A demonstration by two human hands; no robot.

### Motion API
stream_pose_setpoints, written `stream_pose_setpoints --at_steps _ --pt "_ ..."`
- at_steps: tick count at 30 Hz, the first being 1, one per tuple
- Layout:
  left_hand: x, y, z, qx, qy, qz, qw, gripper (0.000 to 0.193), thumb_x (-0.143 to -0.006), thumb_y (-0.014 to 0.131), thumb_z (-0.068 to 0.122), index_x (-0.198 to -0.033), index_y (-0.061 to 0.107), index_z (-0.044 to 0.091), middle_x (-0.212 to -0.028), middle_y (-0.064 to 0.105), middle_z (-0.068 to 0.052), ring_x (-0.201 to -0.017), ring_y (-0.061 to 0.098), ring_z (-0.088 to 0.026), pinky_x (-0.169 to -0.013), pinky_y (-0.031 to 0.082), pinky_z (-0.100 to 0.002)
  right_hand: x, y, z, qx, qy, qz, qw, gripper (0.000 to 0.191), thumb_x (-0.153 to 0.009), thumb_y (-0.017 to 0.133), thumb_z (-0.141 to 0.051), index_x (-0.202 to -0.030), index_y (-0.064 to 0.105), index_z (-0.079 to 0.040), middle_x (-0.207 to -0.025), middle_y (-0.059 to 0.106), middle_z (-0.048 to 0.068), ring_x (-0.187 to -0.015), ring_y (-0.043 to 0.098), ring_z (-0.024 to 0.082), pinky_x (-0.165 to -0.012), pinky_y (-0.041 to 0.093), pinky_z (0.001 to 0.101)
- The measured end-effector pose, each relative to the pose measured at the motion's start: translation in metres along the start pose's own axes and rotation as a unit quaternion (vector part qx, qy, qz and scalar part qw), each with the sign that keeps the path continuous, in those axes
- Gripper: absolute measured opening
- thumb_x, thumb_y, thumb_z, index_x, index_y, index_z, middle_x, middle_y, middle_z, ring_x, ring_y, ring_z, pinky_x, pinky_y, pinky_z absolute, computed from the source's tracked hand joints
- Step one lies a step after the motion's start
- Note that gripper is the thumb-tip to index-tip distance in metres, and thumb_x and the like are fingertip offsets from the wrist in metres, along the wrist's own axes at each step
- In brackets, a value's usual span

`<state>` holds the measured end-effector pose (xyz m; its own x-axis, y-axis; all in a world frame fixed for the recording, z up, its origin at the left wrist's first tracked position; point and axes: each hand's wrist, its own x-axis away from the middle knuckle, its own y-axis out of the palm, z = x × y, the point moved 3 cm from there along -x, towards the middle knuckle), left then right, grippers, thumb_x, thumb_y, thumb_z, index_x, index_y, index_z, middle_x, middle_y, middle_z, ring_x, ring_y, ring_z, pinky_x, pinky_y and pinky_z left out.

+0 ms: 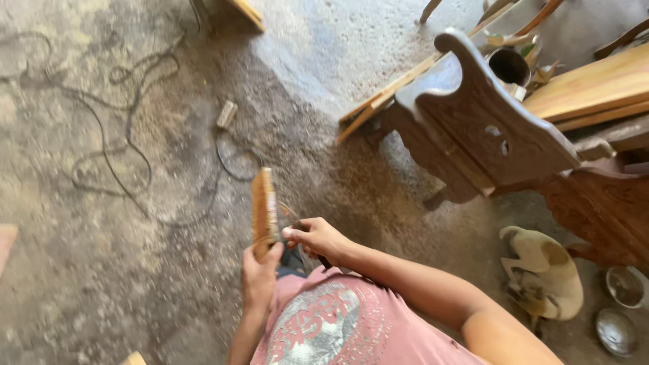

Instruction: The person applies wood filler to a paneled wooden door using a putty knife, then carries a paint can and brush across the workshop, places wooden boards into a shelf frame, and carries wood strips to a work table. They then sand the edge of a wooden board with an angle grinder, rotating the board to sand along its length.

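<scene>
Head view looks down on a person in a pink printed shirt, above a dusty concrete floor. The left hand is closed around the lower end of a narrow wood piece and holds it upright, one thin edge turned toward the camera; it seems held so in order that the other hand can reach its side. The grip of this hand is tight, the fingers wrapped around the wood and the thumb on top. The right hand is just beside the wood, on its right, with fingers curled around a small dark tool. Only a short dark end shows under the palm, so I cannot tell what kind of tool it is, and I cannot tell if it touches the wood.

On the floor at left lies a long black cable in loose loops, with a small pale block near it. At right stands dark carved wooden furniture, with pale planks behind it. A light-coloured dog lies beside the furniture, and two metal bowls are near it at the right edge.
</scene>
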<state>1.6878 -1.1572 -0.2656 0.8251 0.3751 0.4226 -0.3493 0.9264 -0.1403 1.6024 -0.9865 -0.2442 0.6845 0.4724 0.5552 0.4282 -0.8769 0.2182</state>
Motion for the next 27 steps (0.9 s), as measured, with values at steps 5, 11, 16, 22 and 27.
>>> stream_pose_setpoints --at_steps 5,11,16,22,27 --pt "-0.072 0.036 0.116 -0.167 0.100 -0.063 0.979 0.065 -0.077 0.081 0.035 -0.128 0.054 0.004 -0.105 0.074 -0.016 -0.096 0.075 -0.032 -0.081 0.058 -0.043 -0.043 -0.014 -0.074 -0.093 -0.064 0.085 0.990 0.034 -0.084 0.083 -0.034 -0.095 0.068 -0.005 -0.068 0.060 0.000 -0.050 0.047 0.007 -0.045 0.036 0.0253" --pt "-0.136 0.109 0.196 -0.201 0.280 -0.123 0.931 0.078 -0.072 0.088 0.029 -0.135 0.050 0.000 -0.121 0.066 -0.022 -0.110 0.066 -0.038 -0.090 0.053 -0.045 -0.059 -0.078 -0.126 -0.193 -0.152 0.166 0.955 0.032 -0.082 0.086 -0.024 -0.099 0.069 -0.003 -0.070 0.059 -0.001 -0.054 0.047 0.005 -0.047 0.036 0.0236" --pt "-0.213 0.188 0.228 -0.220 0.315 -0.202 0.901 0.080 -0.078 0.087 0.027 -0.142 0.047 -0.001 -0.128 0.061 -0.022 -0.117 0.062 -0.037 -0.096 0.052 -0.045 -0.106 -0.147 -0.154 -0.254 -0.171 0.234 0.923 0.026 -0.083 0.083 -0.018 -0.098 0.068 -0.003 -0.071 0.060 -0.002 -0.055 0.046 0.005 -0.047 0.034 0.0225" --pt "-0.331 0.279 0.297 -0.274 0.217 -0.345 0.871 0.091 -0.075 0.087 0.027 -0.150 0.041 0.003 -0.133 0.060 -0.016 -0.111 0.066 -0.025 -0.090 0.055 -0.036 -0.179 -0.270 -0.209 -0.311 -0.186 0.334 0.870 0.021 -0.088 0.079 -0.016 -0.098 0.069 -0.001 -0.071 0.057 -0.001 -0.058 0.047 0.005 -0.050 0.039 0.0231" --pt "-0.386 0.334 0.391 -0.257 0.242 -0.328 0.876 0.055 -0.083 0.080 0.019 -0.133 0.062 0.003 -0.119 0.070 -0.011 -0.101 0.070 -0.019 -0.085 0.056 -0.031 -0.191 -0.365 -0.290 -0.343 -0.151 0.377 0.847 0.020 -0.085 0.080 -0.013 -0.092 0.067 0.001 -0.066 0.056 0.001 -0.052 0.046 0.008 -0.047 0.035 0.0253"
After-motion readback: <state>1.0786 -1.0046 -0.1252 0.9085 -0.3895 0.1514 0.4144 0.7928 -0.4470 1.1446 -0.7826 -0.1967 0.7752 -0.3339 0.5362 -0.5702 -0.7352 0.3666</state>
